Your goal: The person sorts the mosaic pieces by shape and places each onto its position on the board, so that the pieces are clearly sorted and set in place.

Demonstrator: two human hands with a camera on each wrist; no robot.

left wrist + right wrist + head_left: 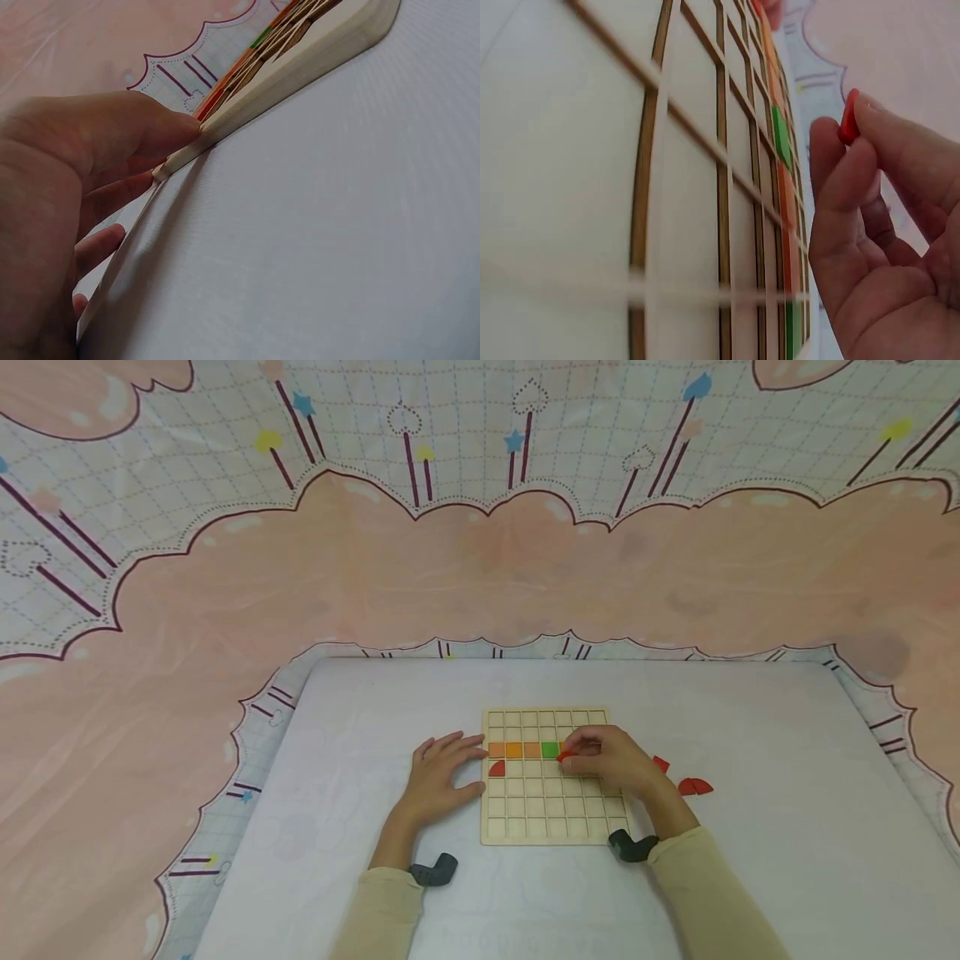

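In the lower middle of the head view, two pale yellow sleeves (pixel 705 893) lead up from the bottom edge onto a white table (pixel 750 860). The left hand (pixel 438 781) lies flat with fingers straight, its fingertips (pixel 176 131) pressing the left edge of the wooden grid board (pixel 547 827) at frame centre. The right hand (pixel 611 760) rests over the board's right half, thumb and forefinger pinching a small red piece (pixel 847 120) just above the cells beside the green tile (pixel 551 749). Left of that tile sit three orange tiles (pixel 513 749) in the same row, with a red quarter-circle piece (pixel 497 768) one row nearer. Right of the board, more red pieces (pixel 695 787) lie on the table. Farther up, a pink and patterned cloth backdrop (pixel 480 568) fills the frame.
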